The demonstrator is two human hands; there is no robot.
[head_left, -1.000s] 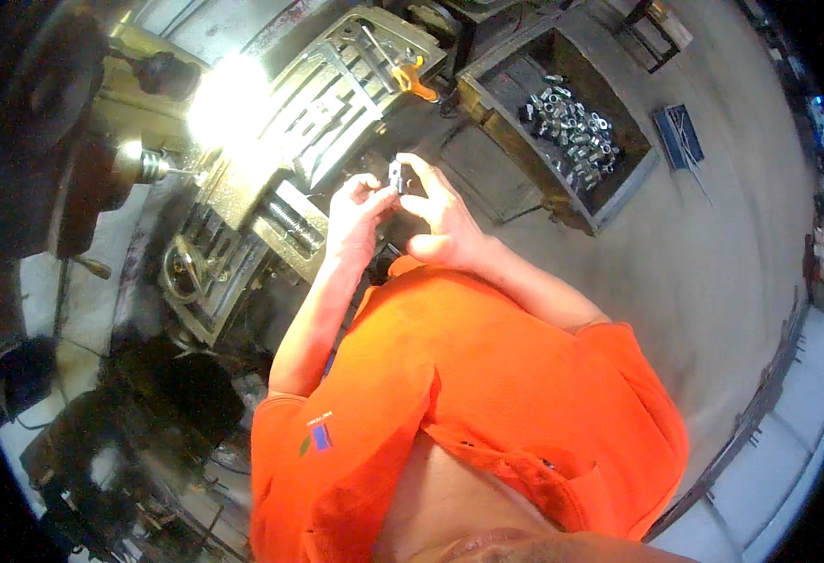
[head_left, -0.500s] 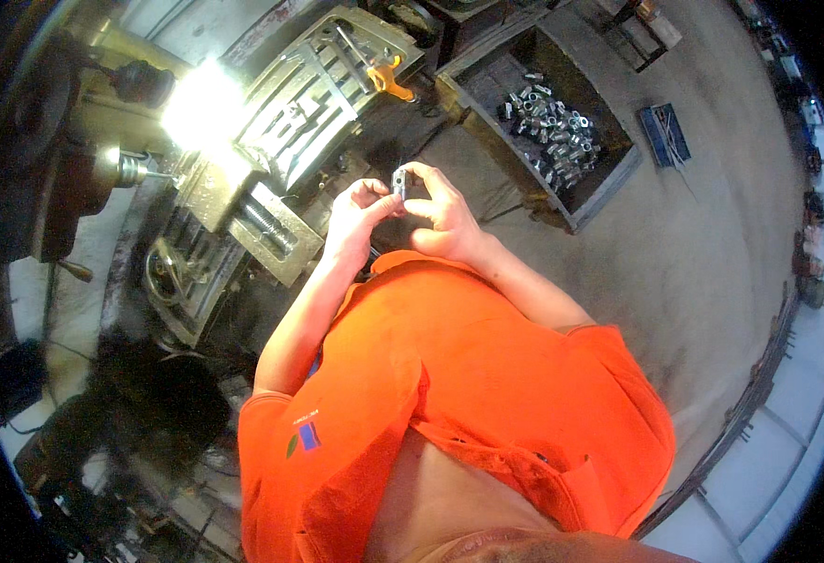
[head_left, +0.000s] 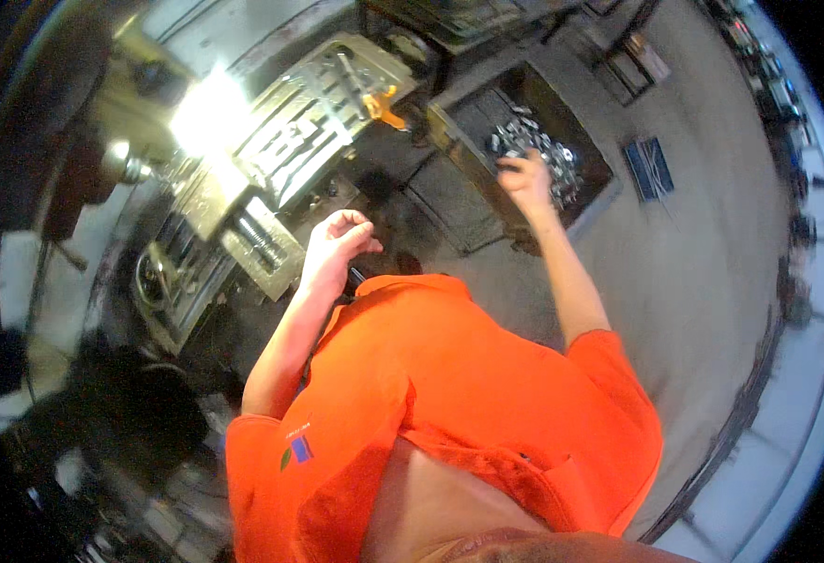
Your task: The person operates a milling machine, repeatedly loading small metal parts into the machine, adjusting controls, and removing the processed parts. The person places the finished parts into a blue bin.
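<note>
My right hand (head_left: 527,186) is stretched out over a metal bin (head_left: 599,200) at the far right. Beneath it lies a heap of small shiny metal fittings (head_left: 564,167). Its fingers are blurred, and whether one of the fittings is between them cannot be made out. My left hand (head_left: 337,246) hovers in front of my orange shirt, its fingers curled together and no object showing in them. The machine vise (head_left: 260,242) on the slotted machine table is the nearest thing to its left.
A drill chuck (head_left: 133,169) points at the vise under a glaring lamp (head_left: 207,114). An orange-handled tool (head_left: 385,108) lies on the slotted table (head_left: 370,58). On the floor to the right sits a blue tray (head_left: 649,171) with thin rods.
My hands have parted. The right one has swung out over the bin, away from the small metal fitting pose both shared; the left one has dropped slightly and no longer shows the fitting.
</note>
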